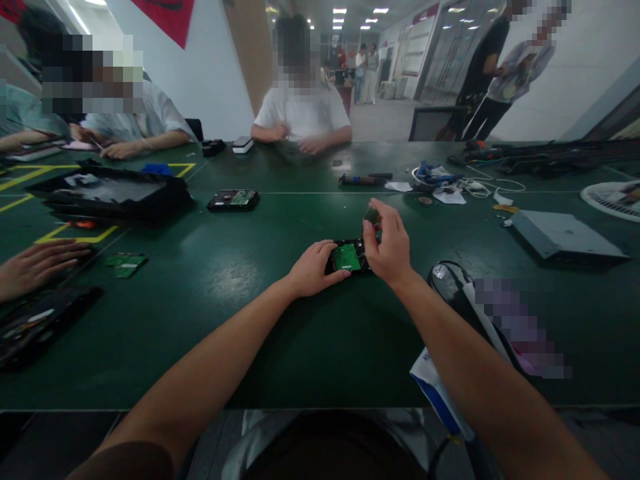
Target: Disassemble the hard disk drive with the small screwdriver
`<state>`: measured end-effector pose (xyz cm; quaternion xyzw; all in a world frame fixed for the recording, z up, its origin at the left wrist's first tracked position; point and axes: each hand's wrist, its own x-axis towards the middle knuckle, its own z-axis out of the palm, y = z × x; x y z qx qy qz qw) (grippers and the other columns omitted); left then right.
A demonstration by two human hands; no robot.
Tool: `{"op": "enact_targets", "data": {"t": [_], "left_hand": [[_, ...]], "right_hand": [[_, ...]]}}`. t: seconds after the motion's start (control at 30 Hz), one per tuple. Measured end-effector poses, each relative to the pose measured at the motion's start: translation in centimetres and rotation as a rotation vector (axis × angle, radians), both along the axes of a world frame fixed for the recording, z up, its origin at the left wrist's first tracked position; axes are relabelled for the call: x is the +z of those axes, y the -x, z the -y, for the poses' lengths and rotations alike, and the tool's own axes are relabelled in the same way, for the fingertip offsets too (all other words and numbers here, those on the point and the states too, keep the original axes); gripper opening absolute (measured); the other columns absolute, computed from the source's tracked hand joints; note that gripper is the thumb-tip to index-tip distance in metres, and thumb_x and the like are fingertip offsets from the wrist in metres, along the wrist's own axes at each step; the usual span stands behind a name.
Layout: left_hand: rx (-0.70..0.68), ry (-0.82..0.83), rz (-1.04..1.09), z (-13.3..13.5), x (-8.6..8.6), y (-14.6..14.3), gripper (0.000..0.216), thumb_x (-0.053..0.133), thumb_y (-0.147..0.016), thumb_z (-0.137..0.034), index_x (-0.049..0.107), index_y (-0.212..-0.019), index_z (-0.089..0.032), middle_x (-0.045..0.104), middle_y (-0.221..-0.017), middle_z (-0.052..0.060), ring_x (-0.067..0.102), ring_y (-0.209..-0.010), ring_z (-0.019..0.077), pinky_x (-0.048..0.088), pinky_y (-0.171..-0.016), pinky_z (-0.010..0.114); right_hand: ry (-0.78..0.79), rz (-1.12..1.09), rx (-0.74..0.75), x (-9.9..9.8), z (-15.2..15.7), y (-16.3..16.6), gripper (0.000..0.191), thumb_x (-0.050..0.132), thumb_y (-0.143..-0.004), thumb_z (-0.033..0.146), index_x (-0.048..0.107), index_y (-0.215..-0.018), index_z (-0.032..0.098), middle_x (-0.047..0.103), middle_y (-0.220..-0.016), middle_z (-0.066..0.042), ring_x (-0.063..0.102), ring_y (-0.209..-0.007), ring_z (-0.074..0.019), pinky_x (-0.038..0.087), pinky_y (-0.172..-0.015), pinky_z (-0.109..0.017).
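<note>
A black hard drive [349,257] with a green circuit board on its upper side lies on the table in front of me. My left hand [315,268] grips its left end, with the thumb along the near edge and the fingers at the far edge. Over the drive's right end is my right hand [387,243], raised and pinching a small dark greenish piece [371,215] between thumb and fingertips. What this piece is cannot be made out. Part of the drive's right end is hidden behind that hand.
Another drive [233,199] lies farther left, near a black tray [115,190]. Loose green boards [126,264] sit beside another person's hand [45,267]. To the right are a grey metal box [567,235], cables [483,185] and a bag [465,300]. A person [303,113] sits opposite.
</note>
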<state>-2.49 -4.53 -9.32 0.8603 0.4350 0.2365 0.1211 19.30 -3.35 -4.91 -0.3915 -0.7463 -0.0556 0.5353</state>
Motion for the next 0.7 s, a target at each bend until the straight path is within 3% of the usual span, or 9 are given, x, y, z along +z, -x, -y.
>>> {"op": "enact_targets", "data": {"t": [0.13,0.33,0.53,0.7], "left_hand": [[0.001,0.005,-0.003,0.00,0.01,0.00,0.078,0.063,-0.090,-0.067,0.049,-0.145,-0.013,0.052,-0.150,0.020,0.048,-0.142,0.0340,0.040,-0.121,0.049],[0.003,0.009,-0.003,0.04,0.01,-0.07,0.077,0.064,-0.089,-0.067,0.049,-0.144,-0.014,0.053,-0.150,0.019,0.049,-0.141,0.0343,0.040,-0.120,0.051],[0.002,0.011,-0.007,0.02,0.05,-0.04,0.078,0.063,-0.090,-0.066,0.049,-0.145,-0.013,0.052,-0.150,0.020,0.048,-0.142,0.0341,0.040,-0.120,0.050],[0.005,0.007,-0.004,-0.04,-0.11,-0.02,0.077,0.064,-0.090,-0.066,0.050,-0.144,-0.014,0.053,-0.150,0.019,0.049,-0.141,0.0333,0.041,-0.120,0.050]], "right_hand": [[-0.005,-0.012,-0.056,0.17,0.09,-0.13,0.040,0.064,-0.096,0.037,0.056,-0.133,0.025,0.060,-0.124,-0.013,0.062,-0.113,-0.0290,0.062,-0.090,-0.048],[0.026,-0.010,-0.004,0.00,0.06,0.05,0.043,0.050,-0.102,0.028,0.045,-0.145,0.026,0.060,-0.134,-0.013,0.064,-0.117,-0.0281,0.061,-0.094,-0.049],[0.019,-0.021,-0.052,0.30,0.25,-0.06,0.040,0.064,-0.095,0.037,0.054,-0.133,0.026,0.057,-0.125,-0.013,0.062,-0.112,-0.0287,0.063,-0.088,-0.048],[0.021,0.002,-0.025,0.08,-0.11,-0.05,0.043,0.050,-0.101,0.029,0.047,-0.143,0.026,0.059,-0.134,-0.014,0.059,-0.124,-0.0301,0.057,-0.101,-0.053]]}}
